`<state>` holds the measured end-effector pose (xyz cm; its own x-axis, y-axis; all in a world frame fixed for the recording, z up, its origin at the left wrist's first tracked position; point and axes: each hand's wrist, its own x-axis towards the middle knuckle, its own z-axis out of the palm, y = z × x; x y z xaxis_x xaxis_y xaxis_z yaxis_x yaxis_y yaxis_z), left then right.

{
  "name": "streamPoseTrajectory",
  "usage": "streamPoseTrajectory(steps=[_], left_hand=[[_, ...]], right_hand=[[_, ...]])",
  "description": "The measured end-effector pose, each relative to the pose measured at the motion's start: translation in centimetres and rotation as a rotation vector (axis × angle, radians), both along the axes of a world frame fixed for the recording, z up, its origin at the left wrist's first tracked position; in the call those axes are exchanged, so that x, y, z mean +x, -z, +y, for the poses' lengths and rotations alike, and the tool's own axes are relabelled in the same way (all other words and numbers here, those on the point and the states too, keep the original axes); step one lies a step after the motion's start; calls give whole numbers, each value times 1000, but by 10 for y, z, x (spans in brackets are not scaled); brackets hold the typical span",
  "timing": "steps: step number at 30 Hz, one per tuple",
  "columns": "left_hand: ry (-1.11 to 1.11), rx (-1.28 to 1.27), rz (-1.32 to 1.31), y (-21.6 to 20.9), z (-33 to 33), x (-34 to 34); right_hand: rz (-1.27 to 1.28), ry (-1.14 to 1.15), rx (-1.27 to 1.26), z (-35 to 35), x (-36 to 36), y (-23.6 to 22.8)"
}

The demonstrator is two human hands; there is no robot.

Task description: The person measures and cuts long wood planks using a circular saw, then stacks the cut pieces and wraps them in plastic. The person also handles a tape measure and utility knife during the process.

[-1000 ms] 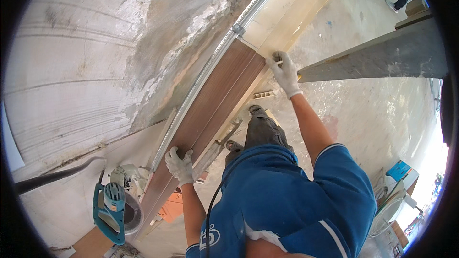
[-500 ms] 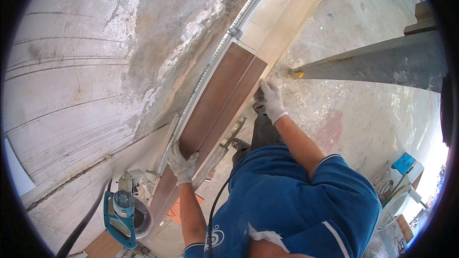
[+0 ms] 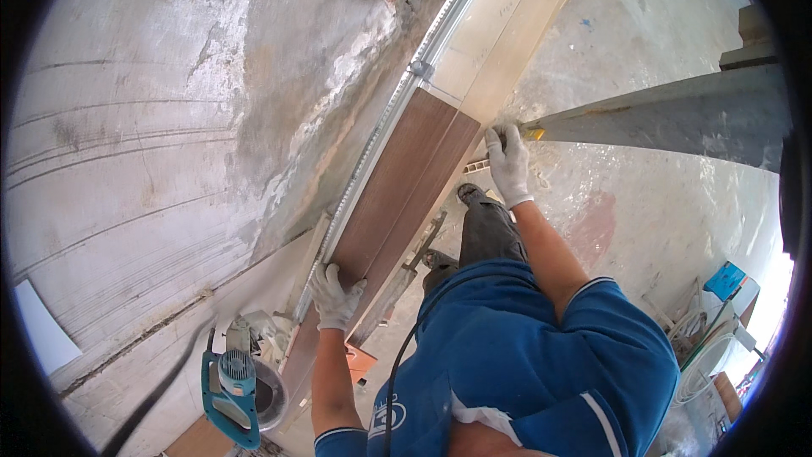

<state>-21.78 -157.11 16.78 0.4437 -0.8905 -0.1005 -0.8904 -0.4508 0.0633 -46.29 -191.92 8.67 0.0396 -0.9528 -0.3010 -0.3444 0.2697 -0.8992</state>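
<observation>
A dark brown grooved plank [image 3: 397, 178] lies slantwise on a long pale panel [image 3: 495, 34]. Along its wall side runs a metal rail [image 3: 385, 101] with a toothed strip and a small grey clip [image 3: 420, 69]. My left hand [image 3: 336, 296], in a whitish work glove, lies on the near part of the plank, fingers spread toward the rail. Beside the plank's far right corner is my right hand [image 3: 509, 165], gloved as well, held off the brown surface. Its fingers are bent in toward the thumb; anything between them is too small to make out.
A teal power saw [image 3: 230, 398] with a thick dark hose [image 3: 161, 398] stands at lower left. Rough plastered wall [image 3: 152, 118] rises on the left. A grey beam [image 3: 660, 114] juts in from the right. Coiled white cable [image 3: 698, 364] and a blue box [image 3: 726, 281] are at lower right.
My right hand has moved up and right, beyond the plank's far corner, and its fingers have curled in. My left hand stays on the plank. The view has shifted slightly.
</observation>
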Motion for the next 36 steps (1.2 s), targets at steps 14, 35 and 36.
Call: streamPoseTrajectory(steps=[14,35,36], left_hand=[[-20,44,10,5,2,3],[-37,58,55,6,3,3],[-34,65,59,6,3,3]], right_hand=[[96,-713,-356,-85,20,-29],[10,-495,-278,-77,53,-10],[6,-488,-281,-77,53,-10]])
